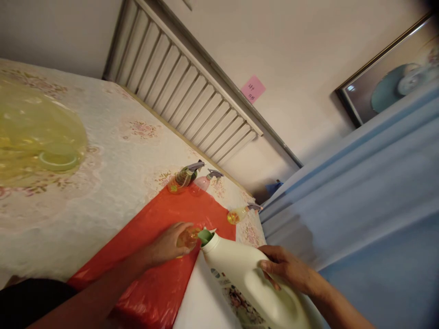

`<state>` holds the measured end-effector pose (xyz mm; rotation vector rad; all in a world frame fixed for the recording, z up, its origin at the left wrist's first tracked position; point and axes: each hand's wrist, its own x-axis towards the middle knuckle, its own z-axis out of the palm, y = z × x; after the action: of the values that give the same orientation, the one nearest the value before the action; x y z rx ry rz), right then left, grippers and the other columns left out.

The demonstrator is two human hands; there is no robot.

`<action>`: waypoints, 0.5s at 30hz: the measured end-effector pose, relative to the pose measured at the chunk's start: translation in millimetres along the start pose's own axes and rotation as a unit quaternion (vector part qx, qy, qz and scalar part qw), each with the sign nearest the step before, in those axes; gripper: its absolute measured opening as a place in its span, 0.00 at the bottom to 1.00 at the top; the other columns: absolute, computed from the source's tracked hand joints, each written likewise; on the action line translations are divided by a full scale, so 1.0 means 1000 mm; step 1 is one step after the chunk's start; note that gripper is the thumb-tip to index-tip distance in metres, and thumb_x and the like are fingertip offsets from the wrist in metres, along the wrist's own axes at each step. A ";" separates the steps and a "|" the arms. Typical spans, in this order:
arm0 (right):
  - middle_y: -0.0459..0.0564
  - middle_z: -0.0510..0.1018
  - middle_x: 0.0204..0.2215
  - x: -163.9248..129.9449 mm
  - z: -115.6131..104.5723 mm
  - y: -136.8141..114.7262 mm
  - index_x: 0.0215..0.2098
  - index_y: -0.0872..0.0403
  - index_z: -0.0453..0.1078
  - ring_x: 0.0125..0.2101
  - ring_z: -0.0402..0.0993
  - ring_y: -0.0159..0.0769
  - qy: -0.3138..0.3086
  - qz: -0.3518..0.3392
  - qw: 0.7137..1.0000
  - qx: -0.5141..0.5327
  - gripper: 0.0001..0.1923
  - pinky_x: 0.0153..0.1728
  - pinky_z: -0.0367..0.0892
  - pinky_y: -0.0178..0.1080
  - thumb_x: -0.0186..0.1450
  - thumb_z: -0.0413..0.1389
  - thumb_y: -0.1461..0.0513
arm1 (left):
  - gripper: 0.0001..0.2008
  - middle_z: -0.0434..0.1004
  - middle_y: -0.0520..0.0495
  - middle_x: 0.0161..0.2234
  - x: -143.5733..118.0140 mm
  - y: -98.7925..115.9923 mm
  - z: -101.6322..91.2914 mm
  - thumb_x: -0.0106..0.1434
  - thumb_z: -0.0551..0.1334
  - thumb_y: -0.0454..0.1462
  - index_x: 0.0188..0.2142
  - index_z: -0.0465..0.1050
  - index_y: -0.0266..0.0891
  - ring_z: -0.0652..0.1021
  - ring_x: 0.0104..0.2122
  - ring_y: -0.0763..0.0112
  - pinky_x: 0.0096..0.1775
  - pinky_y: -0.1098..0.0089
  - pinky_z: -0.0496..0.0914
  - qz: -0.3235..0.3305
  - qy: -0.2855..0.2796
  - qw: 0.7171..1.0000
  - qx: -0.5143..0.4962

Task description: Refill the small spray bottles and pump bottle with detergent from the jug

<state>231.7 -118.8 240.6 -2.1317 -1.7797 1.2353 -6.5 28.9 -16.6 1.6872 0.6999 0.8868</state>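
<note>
Yellow translucent dome cover: thin glossy plastic, rounded, well to the left of and beyond both hands, on the floral lace-patterned tablecloth.

Red plastic sheet: shiny, crinkled, lying under the left hand.

Left hand: fingers curled around a small amber bottle, clear, rounded, standing on the red sheet.

Two spray bottles: amber and pink, grey trigger heads, beyond the left hand at the sheet's far edge.

White jug: opaque smooth plastic, green spout, tilted with the spout touching the small bottle's mouth; printed label too blurred to read.

Third spray bottle: amber, beyond the jug.

Right hand: fingers wrapped through the jug's handle.

Pink sticky note: on the wall, handwriting illegible.

Blue cloth: matte, folded, right of the right hand.
</note>
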 end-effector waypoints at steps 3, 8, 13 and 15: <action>0.43 0.68 0.20 0.000 0.000 0.001 0.35 0.58 0.72 0.18 0.60 0.27 -0.002 -0.005 1.000 -0.004 0.32 0.21 0.55 0.33 0.61 0.56 0.36 | 0.32 0.71 0.41 0.61 -0.001 0.002 -0.001 0.52 0.68 0.40 0.58 0.67 0.48 0.70 0.61 0.47 0.62 0.50 0.65 -0.007 0.001 1.000 0.005; 0.43 0.69 0.21 0.001 -0.001 0.002 0.35 0.58 0.71 0.19 0.60 0.26 0.000 -0.008 1.000 -0.004 0.31 0.21 0.55 0.32 0.62 0.57 0.37 | 0.32 0.72 0.38 0.61 -0.001 0.003 -0.002 0.53 0.68 0.41 0.58 0.68 0.45 0.70 0.61 0.45 0.62 0.49 0.64 -0.002 -0.001 1.000 0.018; 0.43 0.69 0.20 0.001 -0.001 0.004 0.35 0.57 0.71 0.19 0.60 0.26 0.001 -0.003 1.000 -0.001 0.31 0.21 0.55 0.32 0.62 0.57 0.37 | 0.33 0.73 0.40 0.61 -0.001 0.007 -0.002 0.51 0.69 0.40 0.58 0.68 0.46 0.72 0.60 0.43 0.60 0.49 0.67 -0.014 0.001 1.000 0.010; 0.43 0.68 0.20 0.000 -0.002 0.005 0.35 0.57 0.71 0.19 0.60 0.27 0.000 -0.004 1.000 -0.002 0.30 0.21 0.56 0.32 0.62 0.57 0.37 | 0.33 0.73 0.40 0.60 -0.001 0.008 -0.002 0.50 0.69 0.40 0.57 0.70 0.47 0.72 0.60 0.42 0.60 0.49 0.67 -0.014 0.004 1.000 0.009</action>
<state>236.6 -119.6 238.9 -2.1238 -1.7908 1.2313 -8.4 27.0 -8.8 1.6874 0.7378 0.8708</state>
